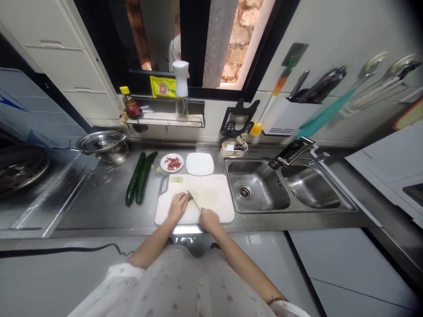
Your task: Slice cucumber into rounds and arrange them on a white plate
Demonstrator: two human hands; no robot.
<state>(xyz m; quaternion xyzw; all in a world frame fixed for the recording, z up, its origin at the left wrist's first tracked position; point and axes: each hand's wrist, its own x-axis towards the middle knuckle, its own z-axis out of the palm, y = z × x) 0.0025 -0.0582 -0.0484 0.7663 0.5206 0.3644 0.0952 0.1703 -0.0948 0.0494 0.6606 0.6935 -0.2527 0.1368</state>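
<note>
On the steel counter lies a white cutting board (211,198). My left hand (177,207) rests on the board with its fingers curled over something small that I cannot make out. My right hand (209,219) is closed on the handle of a knife (194,201), whose blade slants toward the left hand. A few cucumber slices (176,179) lie at the board's far left corner. Two whole cucumbers (139,178) lie on the counter to the left of the board.
Behind the board stand a small plate of chopped red chilli (172,163) and a white square plate (199,164). A double sink (287,185) with a tap is to the right. A lidded pot (102,144) and the stove are at left, with a bottle shelf (165,115) behind.
</note>
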